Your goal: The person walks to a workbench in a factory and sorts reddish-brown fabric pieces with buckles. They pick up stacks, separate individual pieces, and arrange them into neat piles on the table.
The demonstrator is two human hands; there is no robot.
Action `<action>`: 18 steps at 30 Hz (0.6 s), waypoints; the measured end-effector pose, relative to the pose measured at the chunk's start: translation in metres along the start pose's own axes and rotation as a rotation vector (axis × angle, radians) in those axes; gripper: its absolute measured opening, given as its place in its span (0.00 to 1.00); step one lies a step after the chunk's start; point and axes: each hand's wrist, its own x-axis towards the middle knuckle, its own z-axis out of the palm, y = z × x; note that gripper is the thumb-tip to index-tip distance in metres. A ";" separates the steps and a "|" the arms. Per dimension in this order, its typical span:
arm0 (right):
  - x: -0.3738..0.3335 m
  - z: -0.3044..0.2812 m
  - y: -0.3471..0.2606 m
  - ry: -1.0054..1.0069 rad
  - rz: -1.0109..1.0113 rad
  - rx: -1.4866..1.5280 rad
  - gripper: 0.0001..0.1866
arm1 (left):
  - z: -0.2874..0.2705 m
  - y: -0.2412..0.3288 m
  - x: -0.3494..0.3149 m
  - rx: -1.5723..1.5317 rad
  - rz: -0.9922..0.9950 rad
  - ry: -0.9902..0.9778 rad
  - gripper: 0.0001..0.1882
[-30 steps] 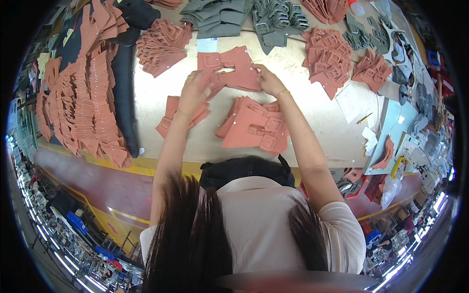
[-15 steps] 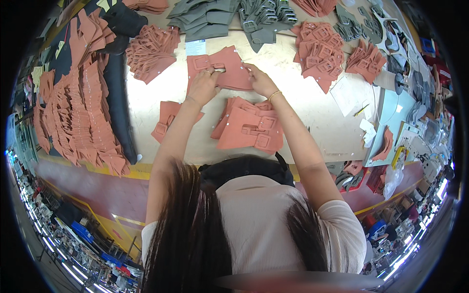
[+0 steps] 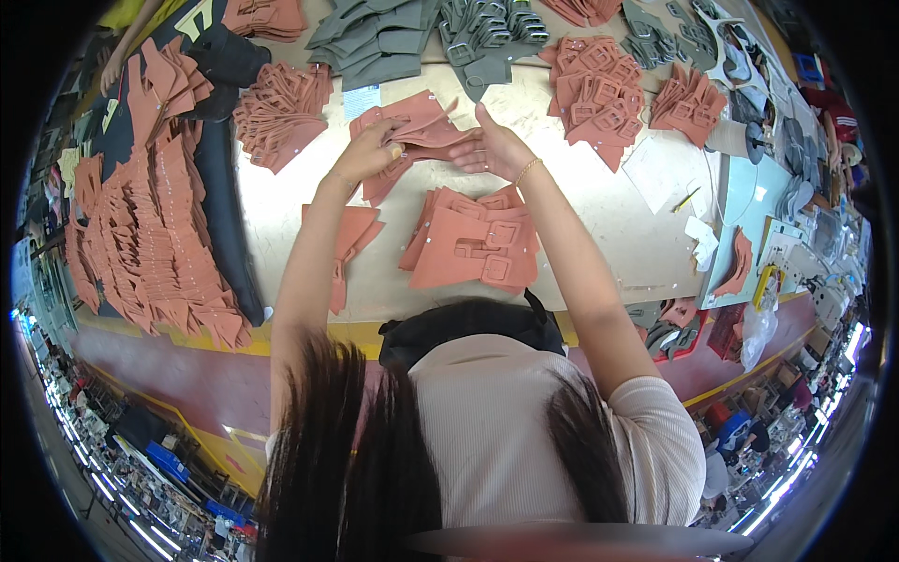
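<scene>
My left hand point(image 3: 371, 153) is closed on the left side of several terracotta-coloured shoe upper pieces point(image 3: 418, 114), thumb on the near side. They lie loosely layered, raised and bent in front of me. At their right edge my right hand point(image 3: 496, 148) is open, thumb pointing up and fingers stretched against the lower corner. Nearer to me rests a stack of the same uppers point(image 3: 440, 253), with covered buckles and straps on top. Left of that stack, partly hidden by my left forearm, lies another terracotta upper piece point(image 3: 352, 234).
Terracotta buckle-strap piles point(image 3: 279, 112) lie back left, with more strap piles point(image 3: 599, 98) back right. Grey-green pieces point(image 3: 370, 47) line the far side. Long overlapping rows of terracotta parts point(image 3: 145, 225) cover the left. A yellow pen point(image 3: 686, 199) and paper point(image 3: 655, 175) lie right.
The upper pieces lay flatter between both hands; now they are lifted and bent. My right fingers have gone from pinching the right edge to spread. A person's arm has appeared at the far left.
</scene>
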 end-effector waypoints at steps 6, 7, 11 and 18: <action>-0.007 0.022 -0.038 -0.181 -0.033 0.120 0.26 | 0.002 0.036 -0.016 0.805 0.286 0.202 0.29; -0.014 0.023 -0.042 -0.206 -0.079 0.078 0.24 | 0.000 0.044 -0.019 0.816 0.328 0.227 0.30; -0.067 0.018 -0.059 -0.194 -0.254 -0.082 0.20 | -0.015 0.076 -0.023 0.553 0.433 0.161 0.32; -0.185 0.012 -0.056 -0.395 -0.631 0.039 0.30 | 0.014 0.138 -0.052 -0.517 0.326 0.071 0.25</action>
